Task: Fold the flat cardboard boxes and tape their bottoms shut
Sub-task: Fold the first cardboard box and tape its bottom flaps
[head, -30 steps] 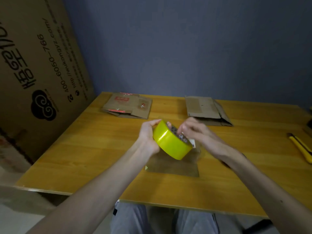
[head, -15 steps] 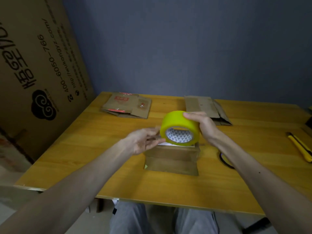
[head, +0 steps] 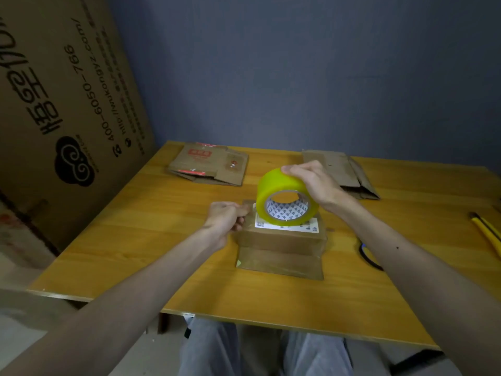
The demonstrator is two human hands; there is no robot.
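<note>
A small folded cardboard box (head: 282, 240) with a white label on top stands in the middle of the wooden table (head: 151, 240). A yellow-green tape roll (head: 273, 185) stands on edge on the box top. My right hand (head: 314, 183) grips the roll from above. My left hand (head: 226, 221) is at the box's left top edge, its fingers curled and pinching the tape's free end against the box. Two flat cardboard boxes lie at the back: one with red print (head: 208, 166) on the left, a plain one (head: 341, 172) on the right.
A huge printed cardboard sheet (head: 54, 104) leans at the left of the table. A yellow utility knife (head: 488, 234) lies at the right edge. A black looped object (head: 366, 253) lies right of the box. My knees show under the near table edge.
The roll went from both hands in mid-air down onto the box top. My right hand now grips it alone, and my left hand moved to the box's left edge with the tape end.
</note>
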